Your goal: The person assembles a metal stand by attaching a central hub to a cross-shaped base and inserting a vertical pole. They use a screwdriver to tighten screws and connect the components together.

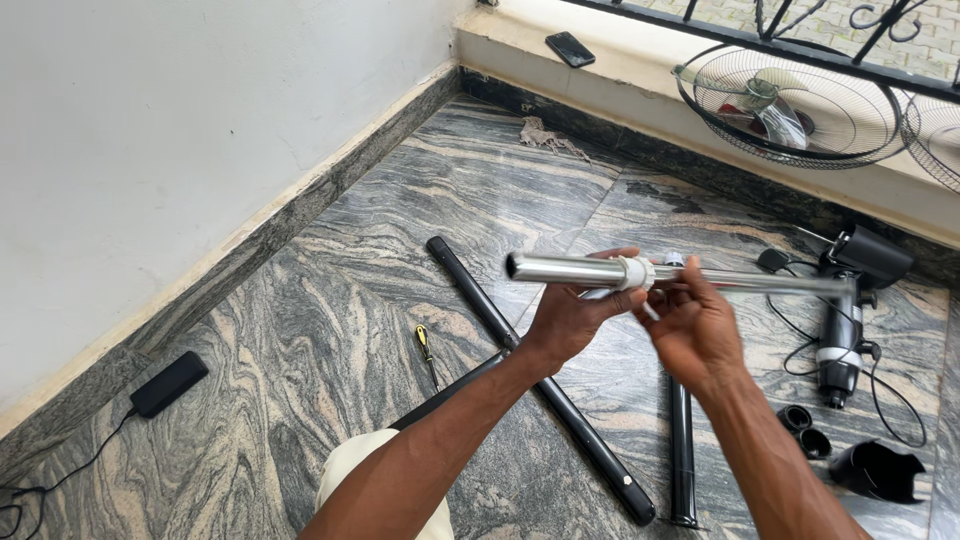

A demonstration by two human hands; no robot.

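A shiny metal tube (570,269) is held level in front of me, its open end pointing left. A white plastic ring (633,273) sits around the tube near its middle. My left hand (570,315) grips the tube from below, just left of the ring. My right hand (695,325) closes on the tube right of the ring, its fingers touching the ring. The tube's far end reaches toward a black fan motor unit (845,320) lying on the floor.
Crossed black base bars (540,375) and a black tube (682,450) lie on the marble floor. A small screwdriver (427,350), black caps (805,430), a black cover (878,468), a power bank (168,384), a phone (571,49) and wire fan guards (790,105) lie around.
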